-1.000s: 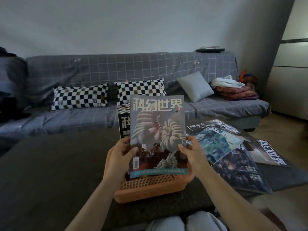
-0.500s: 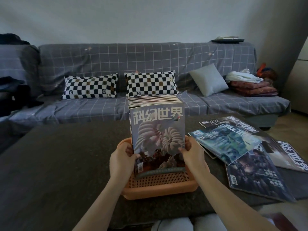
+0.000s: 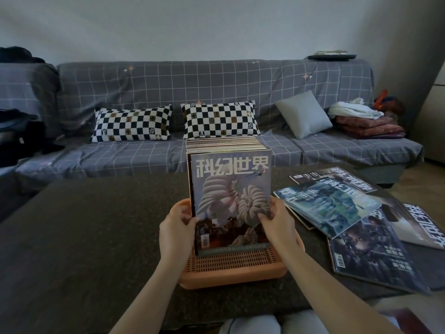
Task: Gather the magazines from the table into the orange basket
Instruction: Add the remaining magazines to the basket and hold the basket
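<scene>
Now, sweeping from the left: bare dark table (image 3: 91,237) on that side, then the left hand (image 3: 177,229) comes in, fingers wrapped round the left edge of the front magazine (image 3: 232,201), thumb on the cover. That magazine stands upright in the orange basket (image 3: 231,273), its foot down behind the perforated near wall, pressed against a thick row of magazines (image 3: 224,143) already filed behind it. On to the right hand (image 3: 279,225), clamped the same way on the right edge, thumb across the cover art. Glossy, thin and floppy, I'd say: light to lift, but slick and likely to bow, so pinching both long edges low down, as here, looks the sound hold. Further right, the loose magazines (image 3: 337,206) lie fanned and overlapping flat on the table, well clear of the basket, several left to gather, the nearest one (image 3: 370,251) lying close to the right forearm. Compared with a second ago, what a change: then the magazine hung in the air above the basket, its bottom edge in front of the near wall; half a second ago it was dropping in, and now it sits seated inside, with both hands lower and tighter against the stack. Nothing among the loose pile seems to have shifted in that time.
</scene>
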`<state>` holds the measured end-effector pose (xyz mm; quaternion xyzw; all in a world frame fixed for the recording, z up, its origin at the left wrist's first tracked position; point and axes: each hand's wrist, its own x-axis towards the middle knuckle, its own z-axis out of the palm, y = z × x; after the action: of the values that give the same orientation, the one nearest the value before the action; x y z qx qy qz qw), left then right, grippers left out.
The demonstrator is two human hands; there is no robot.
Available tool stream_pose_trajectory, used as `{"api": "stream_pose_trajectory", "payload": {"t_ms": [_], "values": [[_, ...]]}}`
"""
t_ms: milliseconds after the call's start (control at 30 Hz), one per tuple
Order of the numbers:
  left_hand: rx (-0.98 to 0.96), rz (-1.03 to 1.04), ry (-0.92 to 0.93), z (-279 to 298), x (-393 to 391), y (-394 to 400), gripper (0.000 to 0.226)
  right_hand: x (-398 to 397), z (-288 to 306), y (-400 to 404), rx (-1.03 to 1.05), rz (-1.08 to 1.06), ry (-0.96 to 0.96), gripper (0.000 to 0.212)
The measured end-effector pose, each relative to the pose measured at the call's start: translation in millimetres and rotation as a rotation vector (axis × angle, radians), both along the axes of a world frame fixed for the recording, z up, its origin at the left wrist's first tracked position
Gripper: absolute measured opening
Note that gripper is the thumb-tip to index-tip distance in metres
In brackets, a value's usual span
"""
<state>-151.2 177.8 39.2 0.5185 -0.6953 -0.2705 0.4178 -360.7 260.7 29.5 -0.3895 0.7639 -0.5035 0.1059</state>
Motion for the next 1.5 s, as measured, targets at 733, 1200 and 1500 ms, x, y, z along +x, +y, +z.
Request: {"api": "stream_pose_trajectory", "payload": {"t_ms": [733, 1200, 1500], "values": [[-0.041, 0.055, -0.076, 2.0, -0.8, 9.5, 0.031, -3.0, -2.3, -1.1, 0.052, 0.08, 0.027, 0.048], [-0.033, -0.314, -0.1, 2.9, -62.7, 53.7, 0.004, -15.2, -2.8, 42.9, -0.049, 0.029, -0.061, 0.036], [0.078, -0.483, -0.06, 5.0, -153.0, 76.4, 0.006, -73.4, -8.0, 82.2, 0.033, -0.21, -0.074, 0.032]]}}
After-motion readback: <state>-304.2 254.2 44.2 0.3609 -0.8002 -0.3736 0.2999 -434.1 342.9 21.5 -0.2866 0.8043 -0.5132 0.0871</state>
